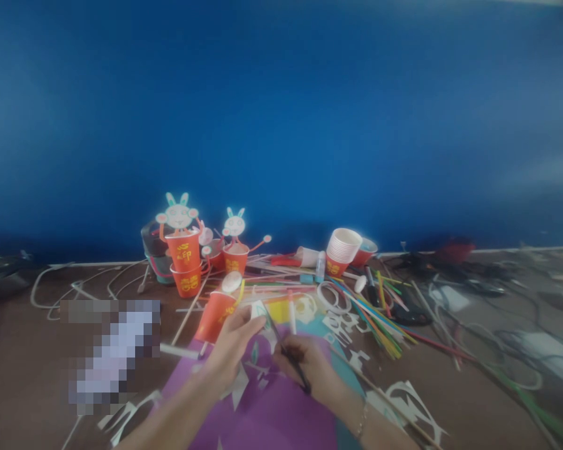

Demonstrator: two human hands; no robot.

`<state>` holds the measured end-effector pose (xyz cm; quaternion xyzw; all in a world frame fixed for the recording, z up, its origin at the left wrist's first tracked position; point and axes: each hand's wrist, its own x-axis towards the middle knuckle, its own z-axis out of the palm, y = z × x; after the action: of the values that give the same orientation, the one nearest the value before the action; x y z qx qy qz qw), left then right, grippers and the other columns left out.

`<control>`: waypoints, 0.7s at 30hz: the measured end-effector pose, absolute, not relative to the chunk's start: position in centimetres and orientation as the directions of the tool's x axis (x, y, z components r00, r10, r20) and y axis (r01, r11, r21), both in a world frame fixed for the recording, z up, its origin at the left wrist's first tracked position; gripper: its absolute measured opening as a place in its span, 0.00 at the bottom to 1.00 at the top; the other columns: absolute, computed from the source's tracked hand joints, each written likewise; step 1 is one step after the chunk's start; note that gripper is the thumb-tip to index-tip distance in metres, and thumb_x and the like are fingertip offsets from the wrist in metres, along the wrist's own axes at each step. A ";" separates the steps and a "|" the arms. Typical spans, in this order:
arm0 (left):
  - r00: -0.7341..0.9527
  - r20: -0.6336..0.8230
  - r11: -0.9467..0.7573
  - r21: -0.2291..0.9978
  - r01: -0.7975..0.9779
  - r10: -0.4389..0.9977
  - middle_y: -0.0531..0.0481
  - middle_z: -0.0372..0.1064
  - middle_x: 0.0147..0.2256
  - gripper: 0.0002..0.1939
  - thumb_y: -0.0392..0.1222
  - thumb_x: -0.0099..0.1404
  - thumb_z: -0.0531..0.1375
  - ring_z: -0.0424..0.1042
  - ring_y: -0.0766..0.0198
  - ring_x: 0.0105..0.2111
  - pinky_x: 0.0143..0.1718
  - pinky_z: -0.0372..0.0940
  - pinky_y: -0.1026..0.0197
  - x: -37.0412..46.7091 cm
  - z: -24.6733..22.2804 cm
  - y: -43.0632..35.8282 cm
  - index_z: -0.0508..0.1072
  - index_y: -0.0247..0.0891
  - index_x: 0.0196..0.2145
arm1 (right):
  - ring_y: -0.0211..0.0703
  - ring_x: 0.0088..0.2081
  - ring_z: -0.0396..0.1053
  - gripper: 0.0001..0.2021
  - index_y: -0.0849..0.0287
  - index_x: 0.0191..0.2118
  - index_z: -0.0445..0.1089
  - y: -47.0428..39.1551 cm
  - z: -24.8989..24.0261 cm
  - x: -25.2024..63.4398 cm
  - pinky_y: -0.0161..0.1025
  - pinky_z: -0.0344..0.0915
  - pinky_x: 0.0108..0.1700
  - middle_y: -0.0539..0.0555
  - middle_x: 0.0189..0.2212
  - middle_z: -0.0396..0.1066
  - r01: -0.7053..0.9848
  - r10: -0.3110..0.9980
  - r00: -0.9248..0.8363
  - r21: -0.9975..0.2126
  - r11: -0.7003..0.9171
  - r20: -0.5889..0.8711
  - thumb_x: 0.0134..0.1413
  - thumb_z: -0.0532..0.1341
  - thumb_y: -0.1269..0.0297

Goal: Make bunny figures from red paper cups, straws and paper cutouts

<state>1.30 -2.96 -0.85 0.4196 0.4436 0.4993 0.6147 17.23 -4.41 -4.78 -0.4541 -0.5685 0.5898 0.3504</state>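
Near the middle, my left hand [237, 337] pinches a small white paper piece [259, 309] with a green line drawn on it. My right hand [304, 362] is closed around dark scissors [281, 342], whose blades point up and left beside the paper. Both hands are above a purple sheet [263, 412] strewn with white paper scraps. A red paper cup [213, 319] lies tilted just behind my left hand. Further back, rabbit figures with white faces stand in red cups, one on a stack [182, 250] and one in a single cup [236, 257].
Behind to the right is a stack of white-rimmed cups [342, 250]. Colored sticks [380, 325] and paper cutouts [344, 325] lie right of my hands. Cables [492, 325] tangle at the far right. A pixelated area [117, 356] covers something at left. A blue wall [281, 125] rises behind.
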 end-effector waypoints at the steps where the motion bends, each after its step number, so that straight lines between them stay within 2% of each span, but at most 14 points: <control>1: 0.114 -0.125 0.149 0.959 -0.240 0.986 0.49 0.74 0.32 0.09 0.40 0.56 0.63 0.70 0.62 0.34 0.38 0.62 0.63 1.3 -0.7 -3.0 0.76 0.36 0.35 | 0.29 0.16 0.46 0.19 0.58 0.24 0.64 -4.4 -4.9 17.2 0.30 0.44 0.17 0.42 0.14 0.53 0.102 0.927 -0.345 -0.988 -0.120 -0.148 0.41 0.66 0.47; 6: 0.160 -0.119 0.155 0.961 -0.231 0.980 0.48 0.76 0.33 0.11 0.40 0.56 0.62 0.72 0.59 0.37 0.41 0.62 0.61 1.3 -0.1 -3.0 0.76 0.35 0.37 | 0.29 0.14 0.46 0.19 0.57 0.24 0.64 -4.5 -4.8 17.3 0.30 0.45 0.15 0.42 0.13 0.54 0.123 0.919 -0.356 -0.983 -0.135 -0.171 0.41 0.65 0.46; 15: 0.148 -0.136 0.167 0.960 -0.225 0.980 0.48 0.76 0.32 0.09 0.41 0.56 0.63 0.72 0.59 0.35 0.40 0.62 0.61 1.3 -0.3 -3.1 0.76 0.35 0.34 | 0.30 0.17 0.45 0.18 0.57 0.23 0.64 -4.5 -4.8 17.2 0.31 0.44 0.18 0.43 0.14 0.52 0.082 0.929 -0.341 -0.989 -0.125 -0.145 0.40 0.66 0.47; 21: 0.159 -0.125 0.158 0.964 -0.215 0.979 0.48 0.75 0.33 0.09 0.41 0.56 0.63 0.71 0.59 0.35 0.40 0.62 0.61 1.1 -0.2 -3.0 0.76 0.35 0.35 | 0.31 0.19 0.48 0.18 0.58 0.23 0.65 -4.4 -5.4 17.3 0.31 0.47 0.20 0.45 0.16 0.56 0.088 0.932 -0.343 -0.992 -0.088 -0.113 0.40 0.67 0.48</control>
<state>1.12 -2.98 -0.18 0.4373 0.4368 0.4793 0.6231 17.34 -4.39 -5.39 -0.4464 -0.5715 0.5873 0.3595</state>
